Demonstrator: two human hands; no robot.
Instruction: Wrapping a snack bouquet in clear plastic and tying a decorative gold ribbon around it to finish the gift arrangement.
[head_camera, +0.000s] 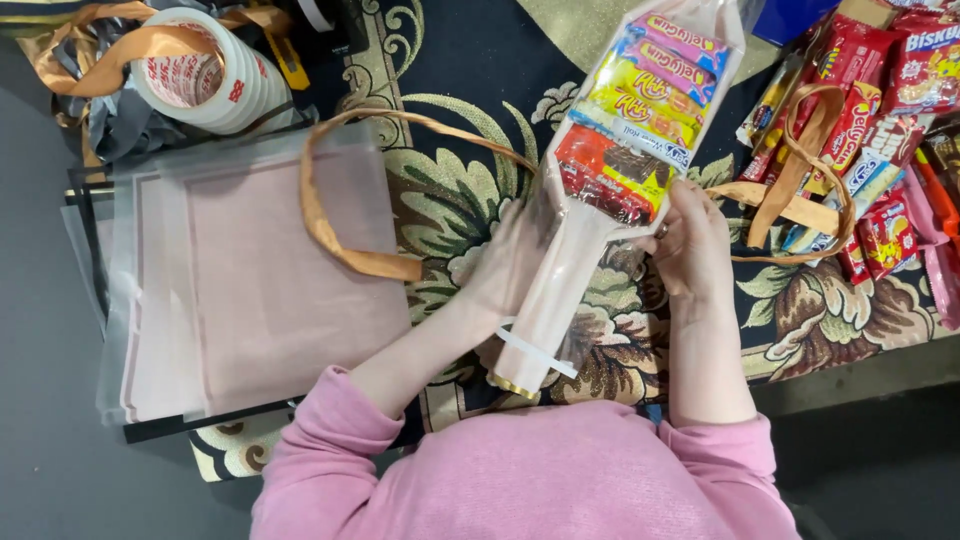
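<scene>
Over a floral rug (450, 200), left hand (510, 265), right hand (690, 240) — both gripping a cellophane snack bouquet (620, 150).

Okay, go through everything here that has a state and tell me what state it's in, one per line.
snack bouquet: wrapped in clear film, held at the neck by both hands
left hand: closed around the bouquet neck
right hand: gripping the neck's other side
orange ribbon: loose, looped across the sheets
tape rolls: stacked, lying flat
wrapping sheets: stacked flat
loose snack packs: piled, unwrapped by film
</scene>
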